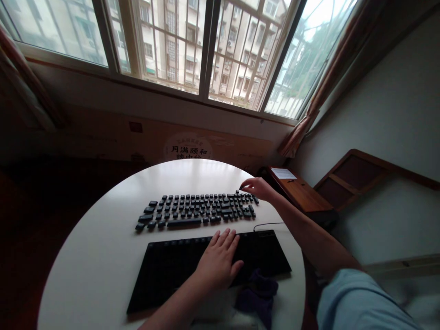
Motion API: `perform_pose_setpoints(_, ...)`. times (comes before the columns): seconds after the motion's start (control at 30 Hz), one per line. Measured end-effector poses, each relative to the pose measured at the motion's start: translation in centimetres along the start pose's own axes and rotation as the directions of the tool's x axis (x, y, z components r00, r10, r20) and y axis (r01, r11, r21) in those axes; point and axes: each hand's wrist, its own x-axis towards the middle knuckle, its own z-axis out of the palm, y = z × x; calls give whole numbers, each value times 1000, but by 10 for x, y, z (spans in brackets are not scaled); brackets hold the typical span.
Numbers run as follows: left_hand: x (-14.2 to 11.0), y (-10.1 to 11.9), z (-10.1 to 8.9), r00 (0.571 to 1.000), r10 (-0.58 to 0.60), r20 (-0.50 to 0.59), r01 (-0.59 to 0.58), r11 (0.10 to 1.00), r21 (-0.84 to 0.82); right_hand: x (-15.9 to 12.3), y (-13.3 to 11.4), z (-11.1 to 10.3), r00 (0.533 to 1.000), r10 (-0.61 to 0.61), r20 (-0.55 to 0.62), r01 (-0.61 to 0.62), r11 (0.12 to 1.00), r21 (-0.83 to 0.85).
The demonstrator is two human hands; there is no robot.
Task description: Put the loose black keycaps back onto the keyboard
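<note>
My left hand [220, 260] lies flat on a black keyboard base [168, 263], its fingers slightly spread. Beyond the base, loose black keycaps [225, 211] stand in rows on the white table, with a long space bar [184, 222] in the nearest row. My right hand [257, 188] reaches to the far right end of these rows. Its thumb and fingers are pinched together around a small dark keycap [241, 187], just above or beside the others; whether it touches the table I cannot tell. A purple cloth [259, 295] lies crumpled at the near edge of the base.
The round white table [85, 256] carries everything. A thin cable [271, 223] runs from the base toward the table's right edge. Behind the right forearm stands a wooden cabinet [300, 190] with a paper [283, 173] on top. Windows and curtains line the far wall.
</note>
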Motion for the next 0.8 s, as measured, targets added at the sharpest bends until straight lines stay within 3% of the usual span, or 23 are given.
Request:
perform_pose_setpoints(0.1,1,0,0,1000,2,-2,-2,1000,4,-54,1,-8,977,-46,208,4,980,201)
perform_pose_setpoints(0.17,2,1,0,1000,1,-1,-1,1000,3,-81,0,-6,923,-63,380,-38,967,253)
perform_pose_setpoints(0.23,2,2,0,1000,-4,2,4,1000,7,-96,-3,1,881,-51,471,-81,964,255)
perform_pose_setpoints(0.43,2,2,0,1000,-5,-4,5,1000,22,-89,-10,21,851,-11,525,-97,979,179)
perform_pose_setpoints(0.57,3,1,2,1000,-4,-8,4,1000,27,-81,-14,21,830,-66,554,-21,989,148)
perform_pose_setpoints(0.8,3,1,0,1000,5,-14,-5,1000,6,-74,-17,20,798,-53,601,4,997,83)
